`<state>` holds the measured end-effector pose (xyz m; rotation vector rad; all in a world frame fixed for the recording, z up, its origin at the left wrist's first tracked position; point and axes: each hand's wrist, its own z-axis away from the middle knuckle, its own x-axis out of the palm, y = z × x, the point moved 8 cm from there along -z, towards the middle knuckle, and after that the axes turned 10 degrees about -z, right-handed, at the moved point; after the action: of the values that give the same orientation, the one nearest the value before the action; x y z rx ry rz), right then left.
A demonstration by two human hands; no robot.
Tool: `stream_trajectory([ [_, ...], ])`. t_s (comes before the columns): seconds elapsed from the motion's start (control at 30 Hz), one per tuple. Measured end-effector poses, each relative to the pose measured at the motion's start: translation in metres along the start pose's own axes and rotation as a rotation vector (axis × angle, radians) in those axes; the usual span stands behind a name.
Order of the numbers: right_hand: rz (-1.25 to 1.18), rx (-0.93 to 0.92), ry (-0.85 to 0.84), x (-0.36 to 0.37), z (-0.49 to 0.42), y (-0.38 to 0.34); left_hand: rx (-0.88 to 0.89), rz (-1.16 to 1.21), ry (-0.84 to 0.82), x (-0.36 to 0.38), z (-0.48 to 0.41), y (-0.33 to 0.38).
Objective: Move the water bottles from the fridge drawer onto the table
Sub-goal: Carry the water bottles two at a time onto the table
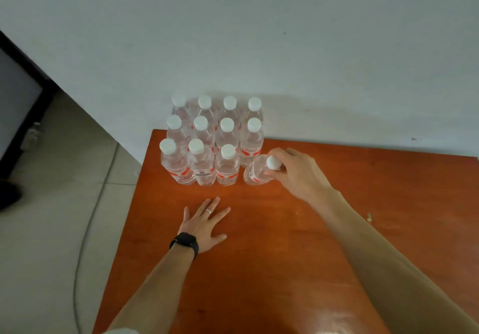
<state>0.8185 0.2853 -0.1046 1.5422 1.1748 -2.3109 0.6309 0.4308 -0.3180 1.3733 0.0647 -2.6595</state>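
Observation:
Several clear water bottles with white caps and red labels stand in rows at the far left corner of the orange-brown table. My right hand grips one more water bottle around its neck; this bottle leans to the right at the right end of the front row, its base on or just above the tabletop. My left hand lies flat on the table in front of the rows, fingers spread, holding nothing. A ring and a black wristwatch are on that hand and wrist.
A white wall runs right behind the bottles. Left of the table is a tiled floor with a grey cable across it. A dark-framed panel stands at the far left.

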Motion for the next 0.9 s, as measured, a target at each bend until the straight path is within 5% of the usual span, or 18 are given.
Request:
stream_trajectory([
  [0.9,-0.11,-0.095,0.111,0.021,-0.024,-0.02,0.035,-0.061,0.132,0.019,-0.004,-0.003],
])
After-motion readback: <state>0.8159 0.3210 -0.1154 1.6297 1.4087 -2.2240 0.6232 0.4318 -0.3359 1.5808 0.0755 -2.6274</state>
